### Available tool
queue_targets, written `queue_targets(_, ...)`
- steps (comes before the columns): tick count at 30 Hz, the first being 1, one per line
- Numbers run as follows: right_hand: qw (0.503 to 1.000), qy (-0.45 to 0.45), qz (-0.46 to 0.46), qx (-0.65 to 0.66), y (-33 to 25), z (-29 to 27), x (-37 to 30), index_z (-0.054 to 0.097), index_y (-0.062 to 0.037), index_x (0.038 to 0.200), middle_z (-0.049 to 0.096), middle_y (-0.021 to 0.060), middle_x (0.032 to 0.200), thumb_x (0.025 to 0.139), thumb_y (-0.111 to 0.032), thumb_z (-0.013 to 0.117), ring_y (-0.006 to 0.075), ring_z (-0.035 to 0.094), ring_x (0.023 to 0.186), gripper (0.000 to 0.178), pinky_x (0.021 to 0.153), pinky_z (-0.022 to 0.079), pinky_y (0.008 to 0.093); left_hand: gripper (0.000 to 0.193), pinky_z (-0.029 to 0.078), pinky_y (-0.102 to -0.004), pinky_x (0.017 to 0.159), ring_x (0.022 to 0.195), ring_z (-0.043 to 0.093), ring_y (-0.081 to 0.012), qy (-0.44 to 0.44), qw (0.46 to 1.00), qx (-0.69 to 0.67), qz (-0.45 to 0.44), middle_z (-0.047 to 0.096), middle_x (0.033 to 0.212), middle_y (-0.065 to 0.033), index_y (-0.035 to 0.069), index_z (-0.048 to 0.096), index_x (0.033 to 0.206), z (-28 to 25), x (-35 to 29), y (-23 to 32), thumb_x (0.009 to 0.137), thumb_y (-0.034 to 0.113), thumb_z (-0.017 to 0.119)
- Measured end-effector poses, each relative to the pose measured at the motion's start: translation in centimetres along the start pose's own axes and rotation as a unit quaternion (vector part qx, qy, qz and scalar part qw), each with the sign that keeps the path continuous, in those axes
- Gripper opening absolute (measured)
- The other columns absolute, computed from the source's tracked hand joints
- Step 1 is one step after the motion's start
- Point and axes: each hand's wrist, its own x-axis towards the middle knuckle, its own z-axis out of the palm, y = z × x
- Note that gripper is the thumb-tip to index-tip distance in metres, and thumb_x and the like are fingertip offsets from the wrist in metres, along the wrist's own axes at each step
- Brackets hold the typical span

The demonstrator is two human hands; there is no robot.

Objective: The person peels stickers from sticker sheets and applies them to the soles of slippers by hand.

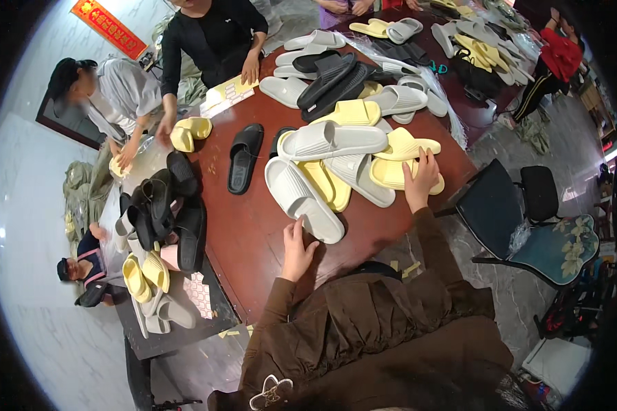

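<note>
At the near edge of the red-brown table (pixel 233 233), my left hand (pixel 297 251) has its thumb and fingers apart. Its fingertips touch the side of a light grey slipper (pixel 291 185) near the heel. Over to the right, my right hand (pixel 423 181) grips the heel end of a yellow slipper (pixel 389 172); its fingertips lie over the sole, and the thumb is hard to see. Another yellow slipper (pixel 401 144) lies just beyond. Between my hands, a grey slipper (pixel 336 140) rests across a heap of grey and yellow ones.
Black slippers (pixel 332 82) are piled further back, and a single black slipper (pixel 245 159) lies left of the heap. More black footwear (pixel 159 205) crowds the left side. Co-workers stand around the far side, one reaching toward yellow slippers (pixel 192 132). A chair (pixel 528 226) stands at right.
</note>
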Motion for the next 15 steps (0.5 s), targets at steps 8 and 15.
queue_targets(8, 0.957, -0.131, -0.233, 0.115, -11.4, -1.5, 2.7, 0.042, -0.0124, 0.147, 0.040, 0.0191, 0.148, 0.083, -0.031, 0.075, 0.0370, 0.035, 0.138, 0.074, 0.110, 0.027, 0.0528, 0.056, 0.047, -0.0426, 0.098, 0.122, 0.051, -0.0245, 0.059, 0.809, -0.504, -0.297, 0.047, 0.136, -0.0146, 0.006, 0.029, 0.140, 2.0, 1.9, -0.2, 0.096, 0.009, 0.064)
queue_targets(15, 0.873, -0.270, -0.405, 0.030, -21.6, 3.6, -1.6, 0.048, -0.0222, 0.144, 0.053, 0.0185, 0.123, 0.072, -0.039, 0.079, 0.0336, 0.048, 0.119, 0.080, 0.096, 0.032, 0.0537, 0.062, 0.052, -0.0423, 0.094, 0.119, 0.054, -0.0264, 0.049, 0.800, -0.554, -0.224, 0.046, 0.135, -0.0131, 0.009, 0.024, 0.150, 1.2, -0.2, 1.0, 0.098, 0.006, 0.057)
